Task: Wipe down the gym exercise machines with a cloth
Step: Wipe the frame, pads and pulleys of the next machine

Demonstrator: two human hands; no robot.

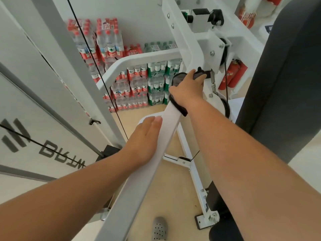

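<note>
A white steel bar (139,173) of the exercise machine slants from the bottom middle up to the frame's joint. My right hand (188,87) presses a grey cloth (178,79) onto the upper end of this bar, fingers bent over the cloth. The cloth's dark edge shows under my wrist and beyond my fingertips. My left hand (145,141) lies flat on the left side of the bar lower down, fingers straight and together. A black cable (97,66) runs diagonally at the left.
Stacked packs of water bottles (139,84) stand against the far wall. Red fire extinguishers (232,75) sit at the right. A dark padded backrest (281,75) rises on the right. A white weight-stack cover (43,136) fills the left. My grey shoe (159,228) is on the beige floor.
</note>
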